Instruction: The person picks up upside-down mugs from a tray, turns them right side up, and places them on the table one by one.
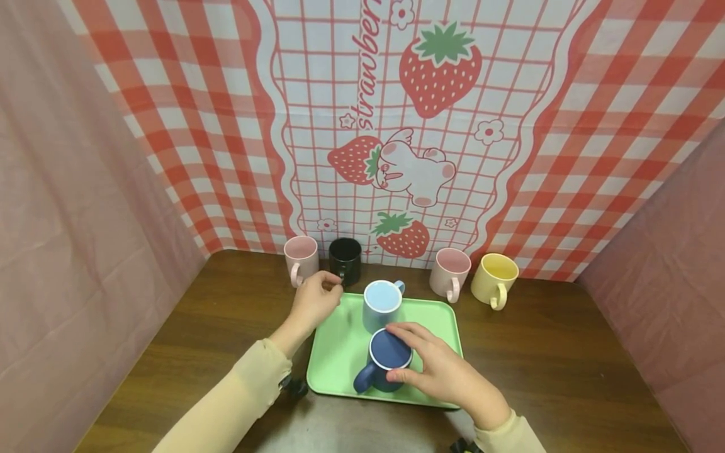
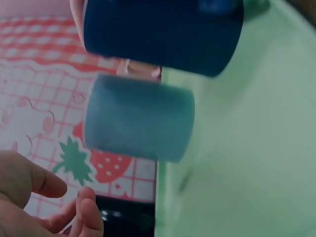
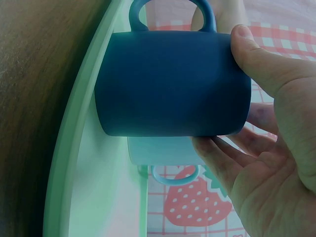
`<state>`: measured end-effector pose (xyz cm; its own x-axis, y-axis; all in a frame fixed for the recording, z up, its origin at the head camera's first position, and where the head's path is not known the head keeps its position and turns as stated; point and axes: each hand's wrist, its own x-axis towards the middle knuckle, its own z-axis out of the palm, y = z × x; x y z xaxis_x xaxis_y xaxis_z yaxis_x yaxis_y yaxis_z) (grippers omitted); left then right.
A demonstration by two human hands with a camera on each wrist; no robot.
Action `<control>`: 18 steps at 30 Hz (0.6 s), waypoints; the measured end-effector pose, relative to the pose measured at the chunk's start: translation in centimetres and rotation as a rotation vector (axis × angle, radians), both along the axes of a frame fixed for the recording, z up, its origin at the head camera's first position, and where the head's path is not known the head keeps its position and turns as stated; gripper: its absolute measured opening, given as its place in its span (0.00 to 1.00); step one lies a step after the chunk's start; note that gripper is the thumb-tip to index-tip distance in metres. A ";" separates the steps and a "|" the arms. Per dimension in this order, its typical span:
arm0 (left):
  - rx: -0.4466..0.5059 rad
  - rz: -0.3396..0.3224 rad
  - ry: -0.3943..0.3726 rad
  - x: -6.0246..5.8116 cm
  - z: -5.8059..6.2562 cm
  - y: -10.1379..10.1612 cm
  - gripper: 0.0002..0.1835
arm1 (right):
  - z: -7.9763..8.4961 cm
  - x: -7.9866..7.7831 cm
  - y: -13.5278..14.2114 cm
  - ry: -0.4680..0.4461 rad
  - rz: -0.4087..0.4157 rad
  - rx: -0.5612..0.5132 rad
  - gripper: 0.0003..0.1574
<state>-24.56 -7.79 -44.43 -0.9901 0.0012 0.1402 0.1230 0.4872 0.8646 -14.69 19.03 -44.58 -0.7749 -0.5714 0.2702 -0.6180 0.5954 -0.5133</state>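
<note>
My right hand (image 1: 438, 367) holds a dark blue mug (image 3: 170, 84) near its rim, thumb on one side and fingers on the other. The mug stands upright on a green tray (image 1: 334, 352), handle pointing to the near left. Just behind it on the tray is a light blue mug (image 1: 381, 308), its handle to the far right. My left hand (image 1: 316, 302) reaches over the tray's far left corner, fingertips close to the handle of a black mug (image 1: 345, 261). In the left wrist view its thumb and fingers (image 2: 89, 212) are apart, with no visible grip on the black mug.
Left of the black mug stands a pink mug (image 1: 300, 258). Another pink mug (image 1: 449, 274) and a yellow mug (image 1: 494, 280) stand at the back right. A strawberry-print checked cloth (image 1: 396, 157) hangs behind the wooden table (image 1: 544, 365), with pink curtains on both sides.
</note>
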 end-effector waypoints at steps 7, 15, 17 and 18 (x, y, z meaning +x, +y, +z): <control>-0.014 -0.118 0.022 3.3 0.6 -0.2 0.05 | -0.1 0.0 0.0 0.012 0.006 -0.001 0.46; -0.049 -0.239 0.045 7.0 0.5 0.0 0.03 | -0.1 0.1 0.1 0.054 0.014 -0.006 0.46; -0.065 -0.275 0.065 7.8 0.3 0.1 0.03 | -0.1 0.1 0.1 0.058 0.015 -0.005 0.46; -0.074 -0.292 0.073 8.2 0.2 0.1 0.03 | -0.1 0.1 0.1 0.058 0.015 -0.005 0.46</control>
<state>-16.32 -7.66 -44.19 -0.9339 0.2967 0.1997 0.3273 0.4840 0.8116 -14.56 19.08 -44.72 -0.7490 -0.5818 0.3170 -0.6558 0.5833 -0.4793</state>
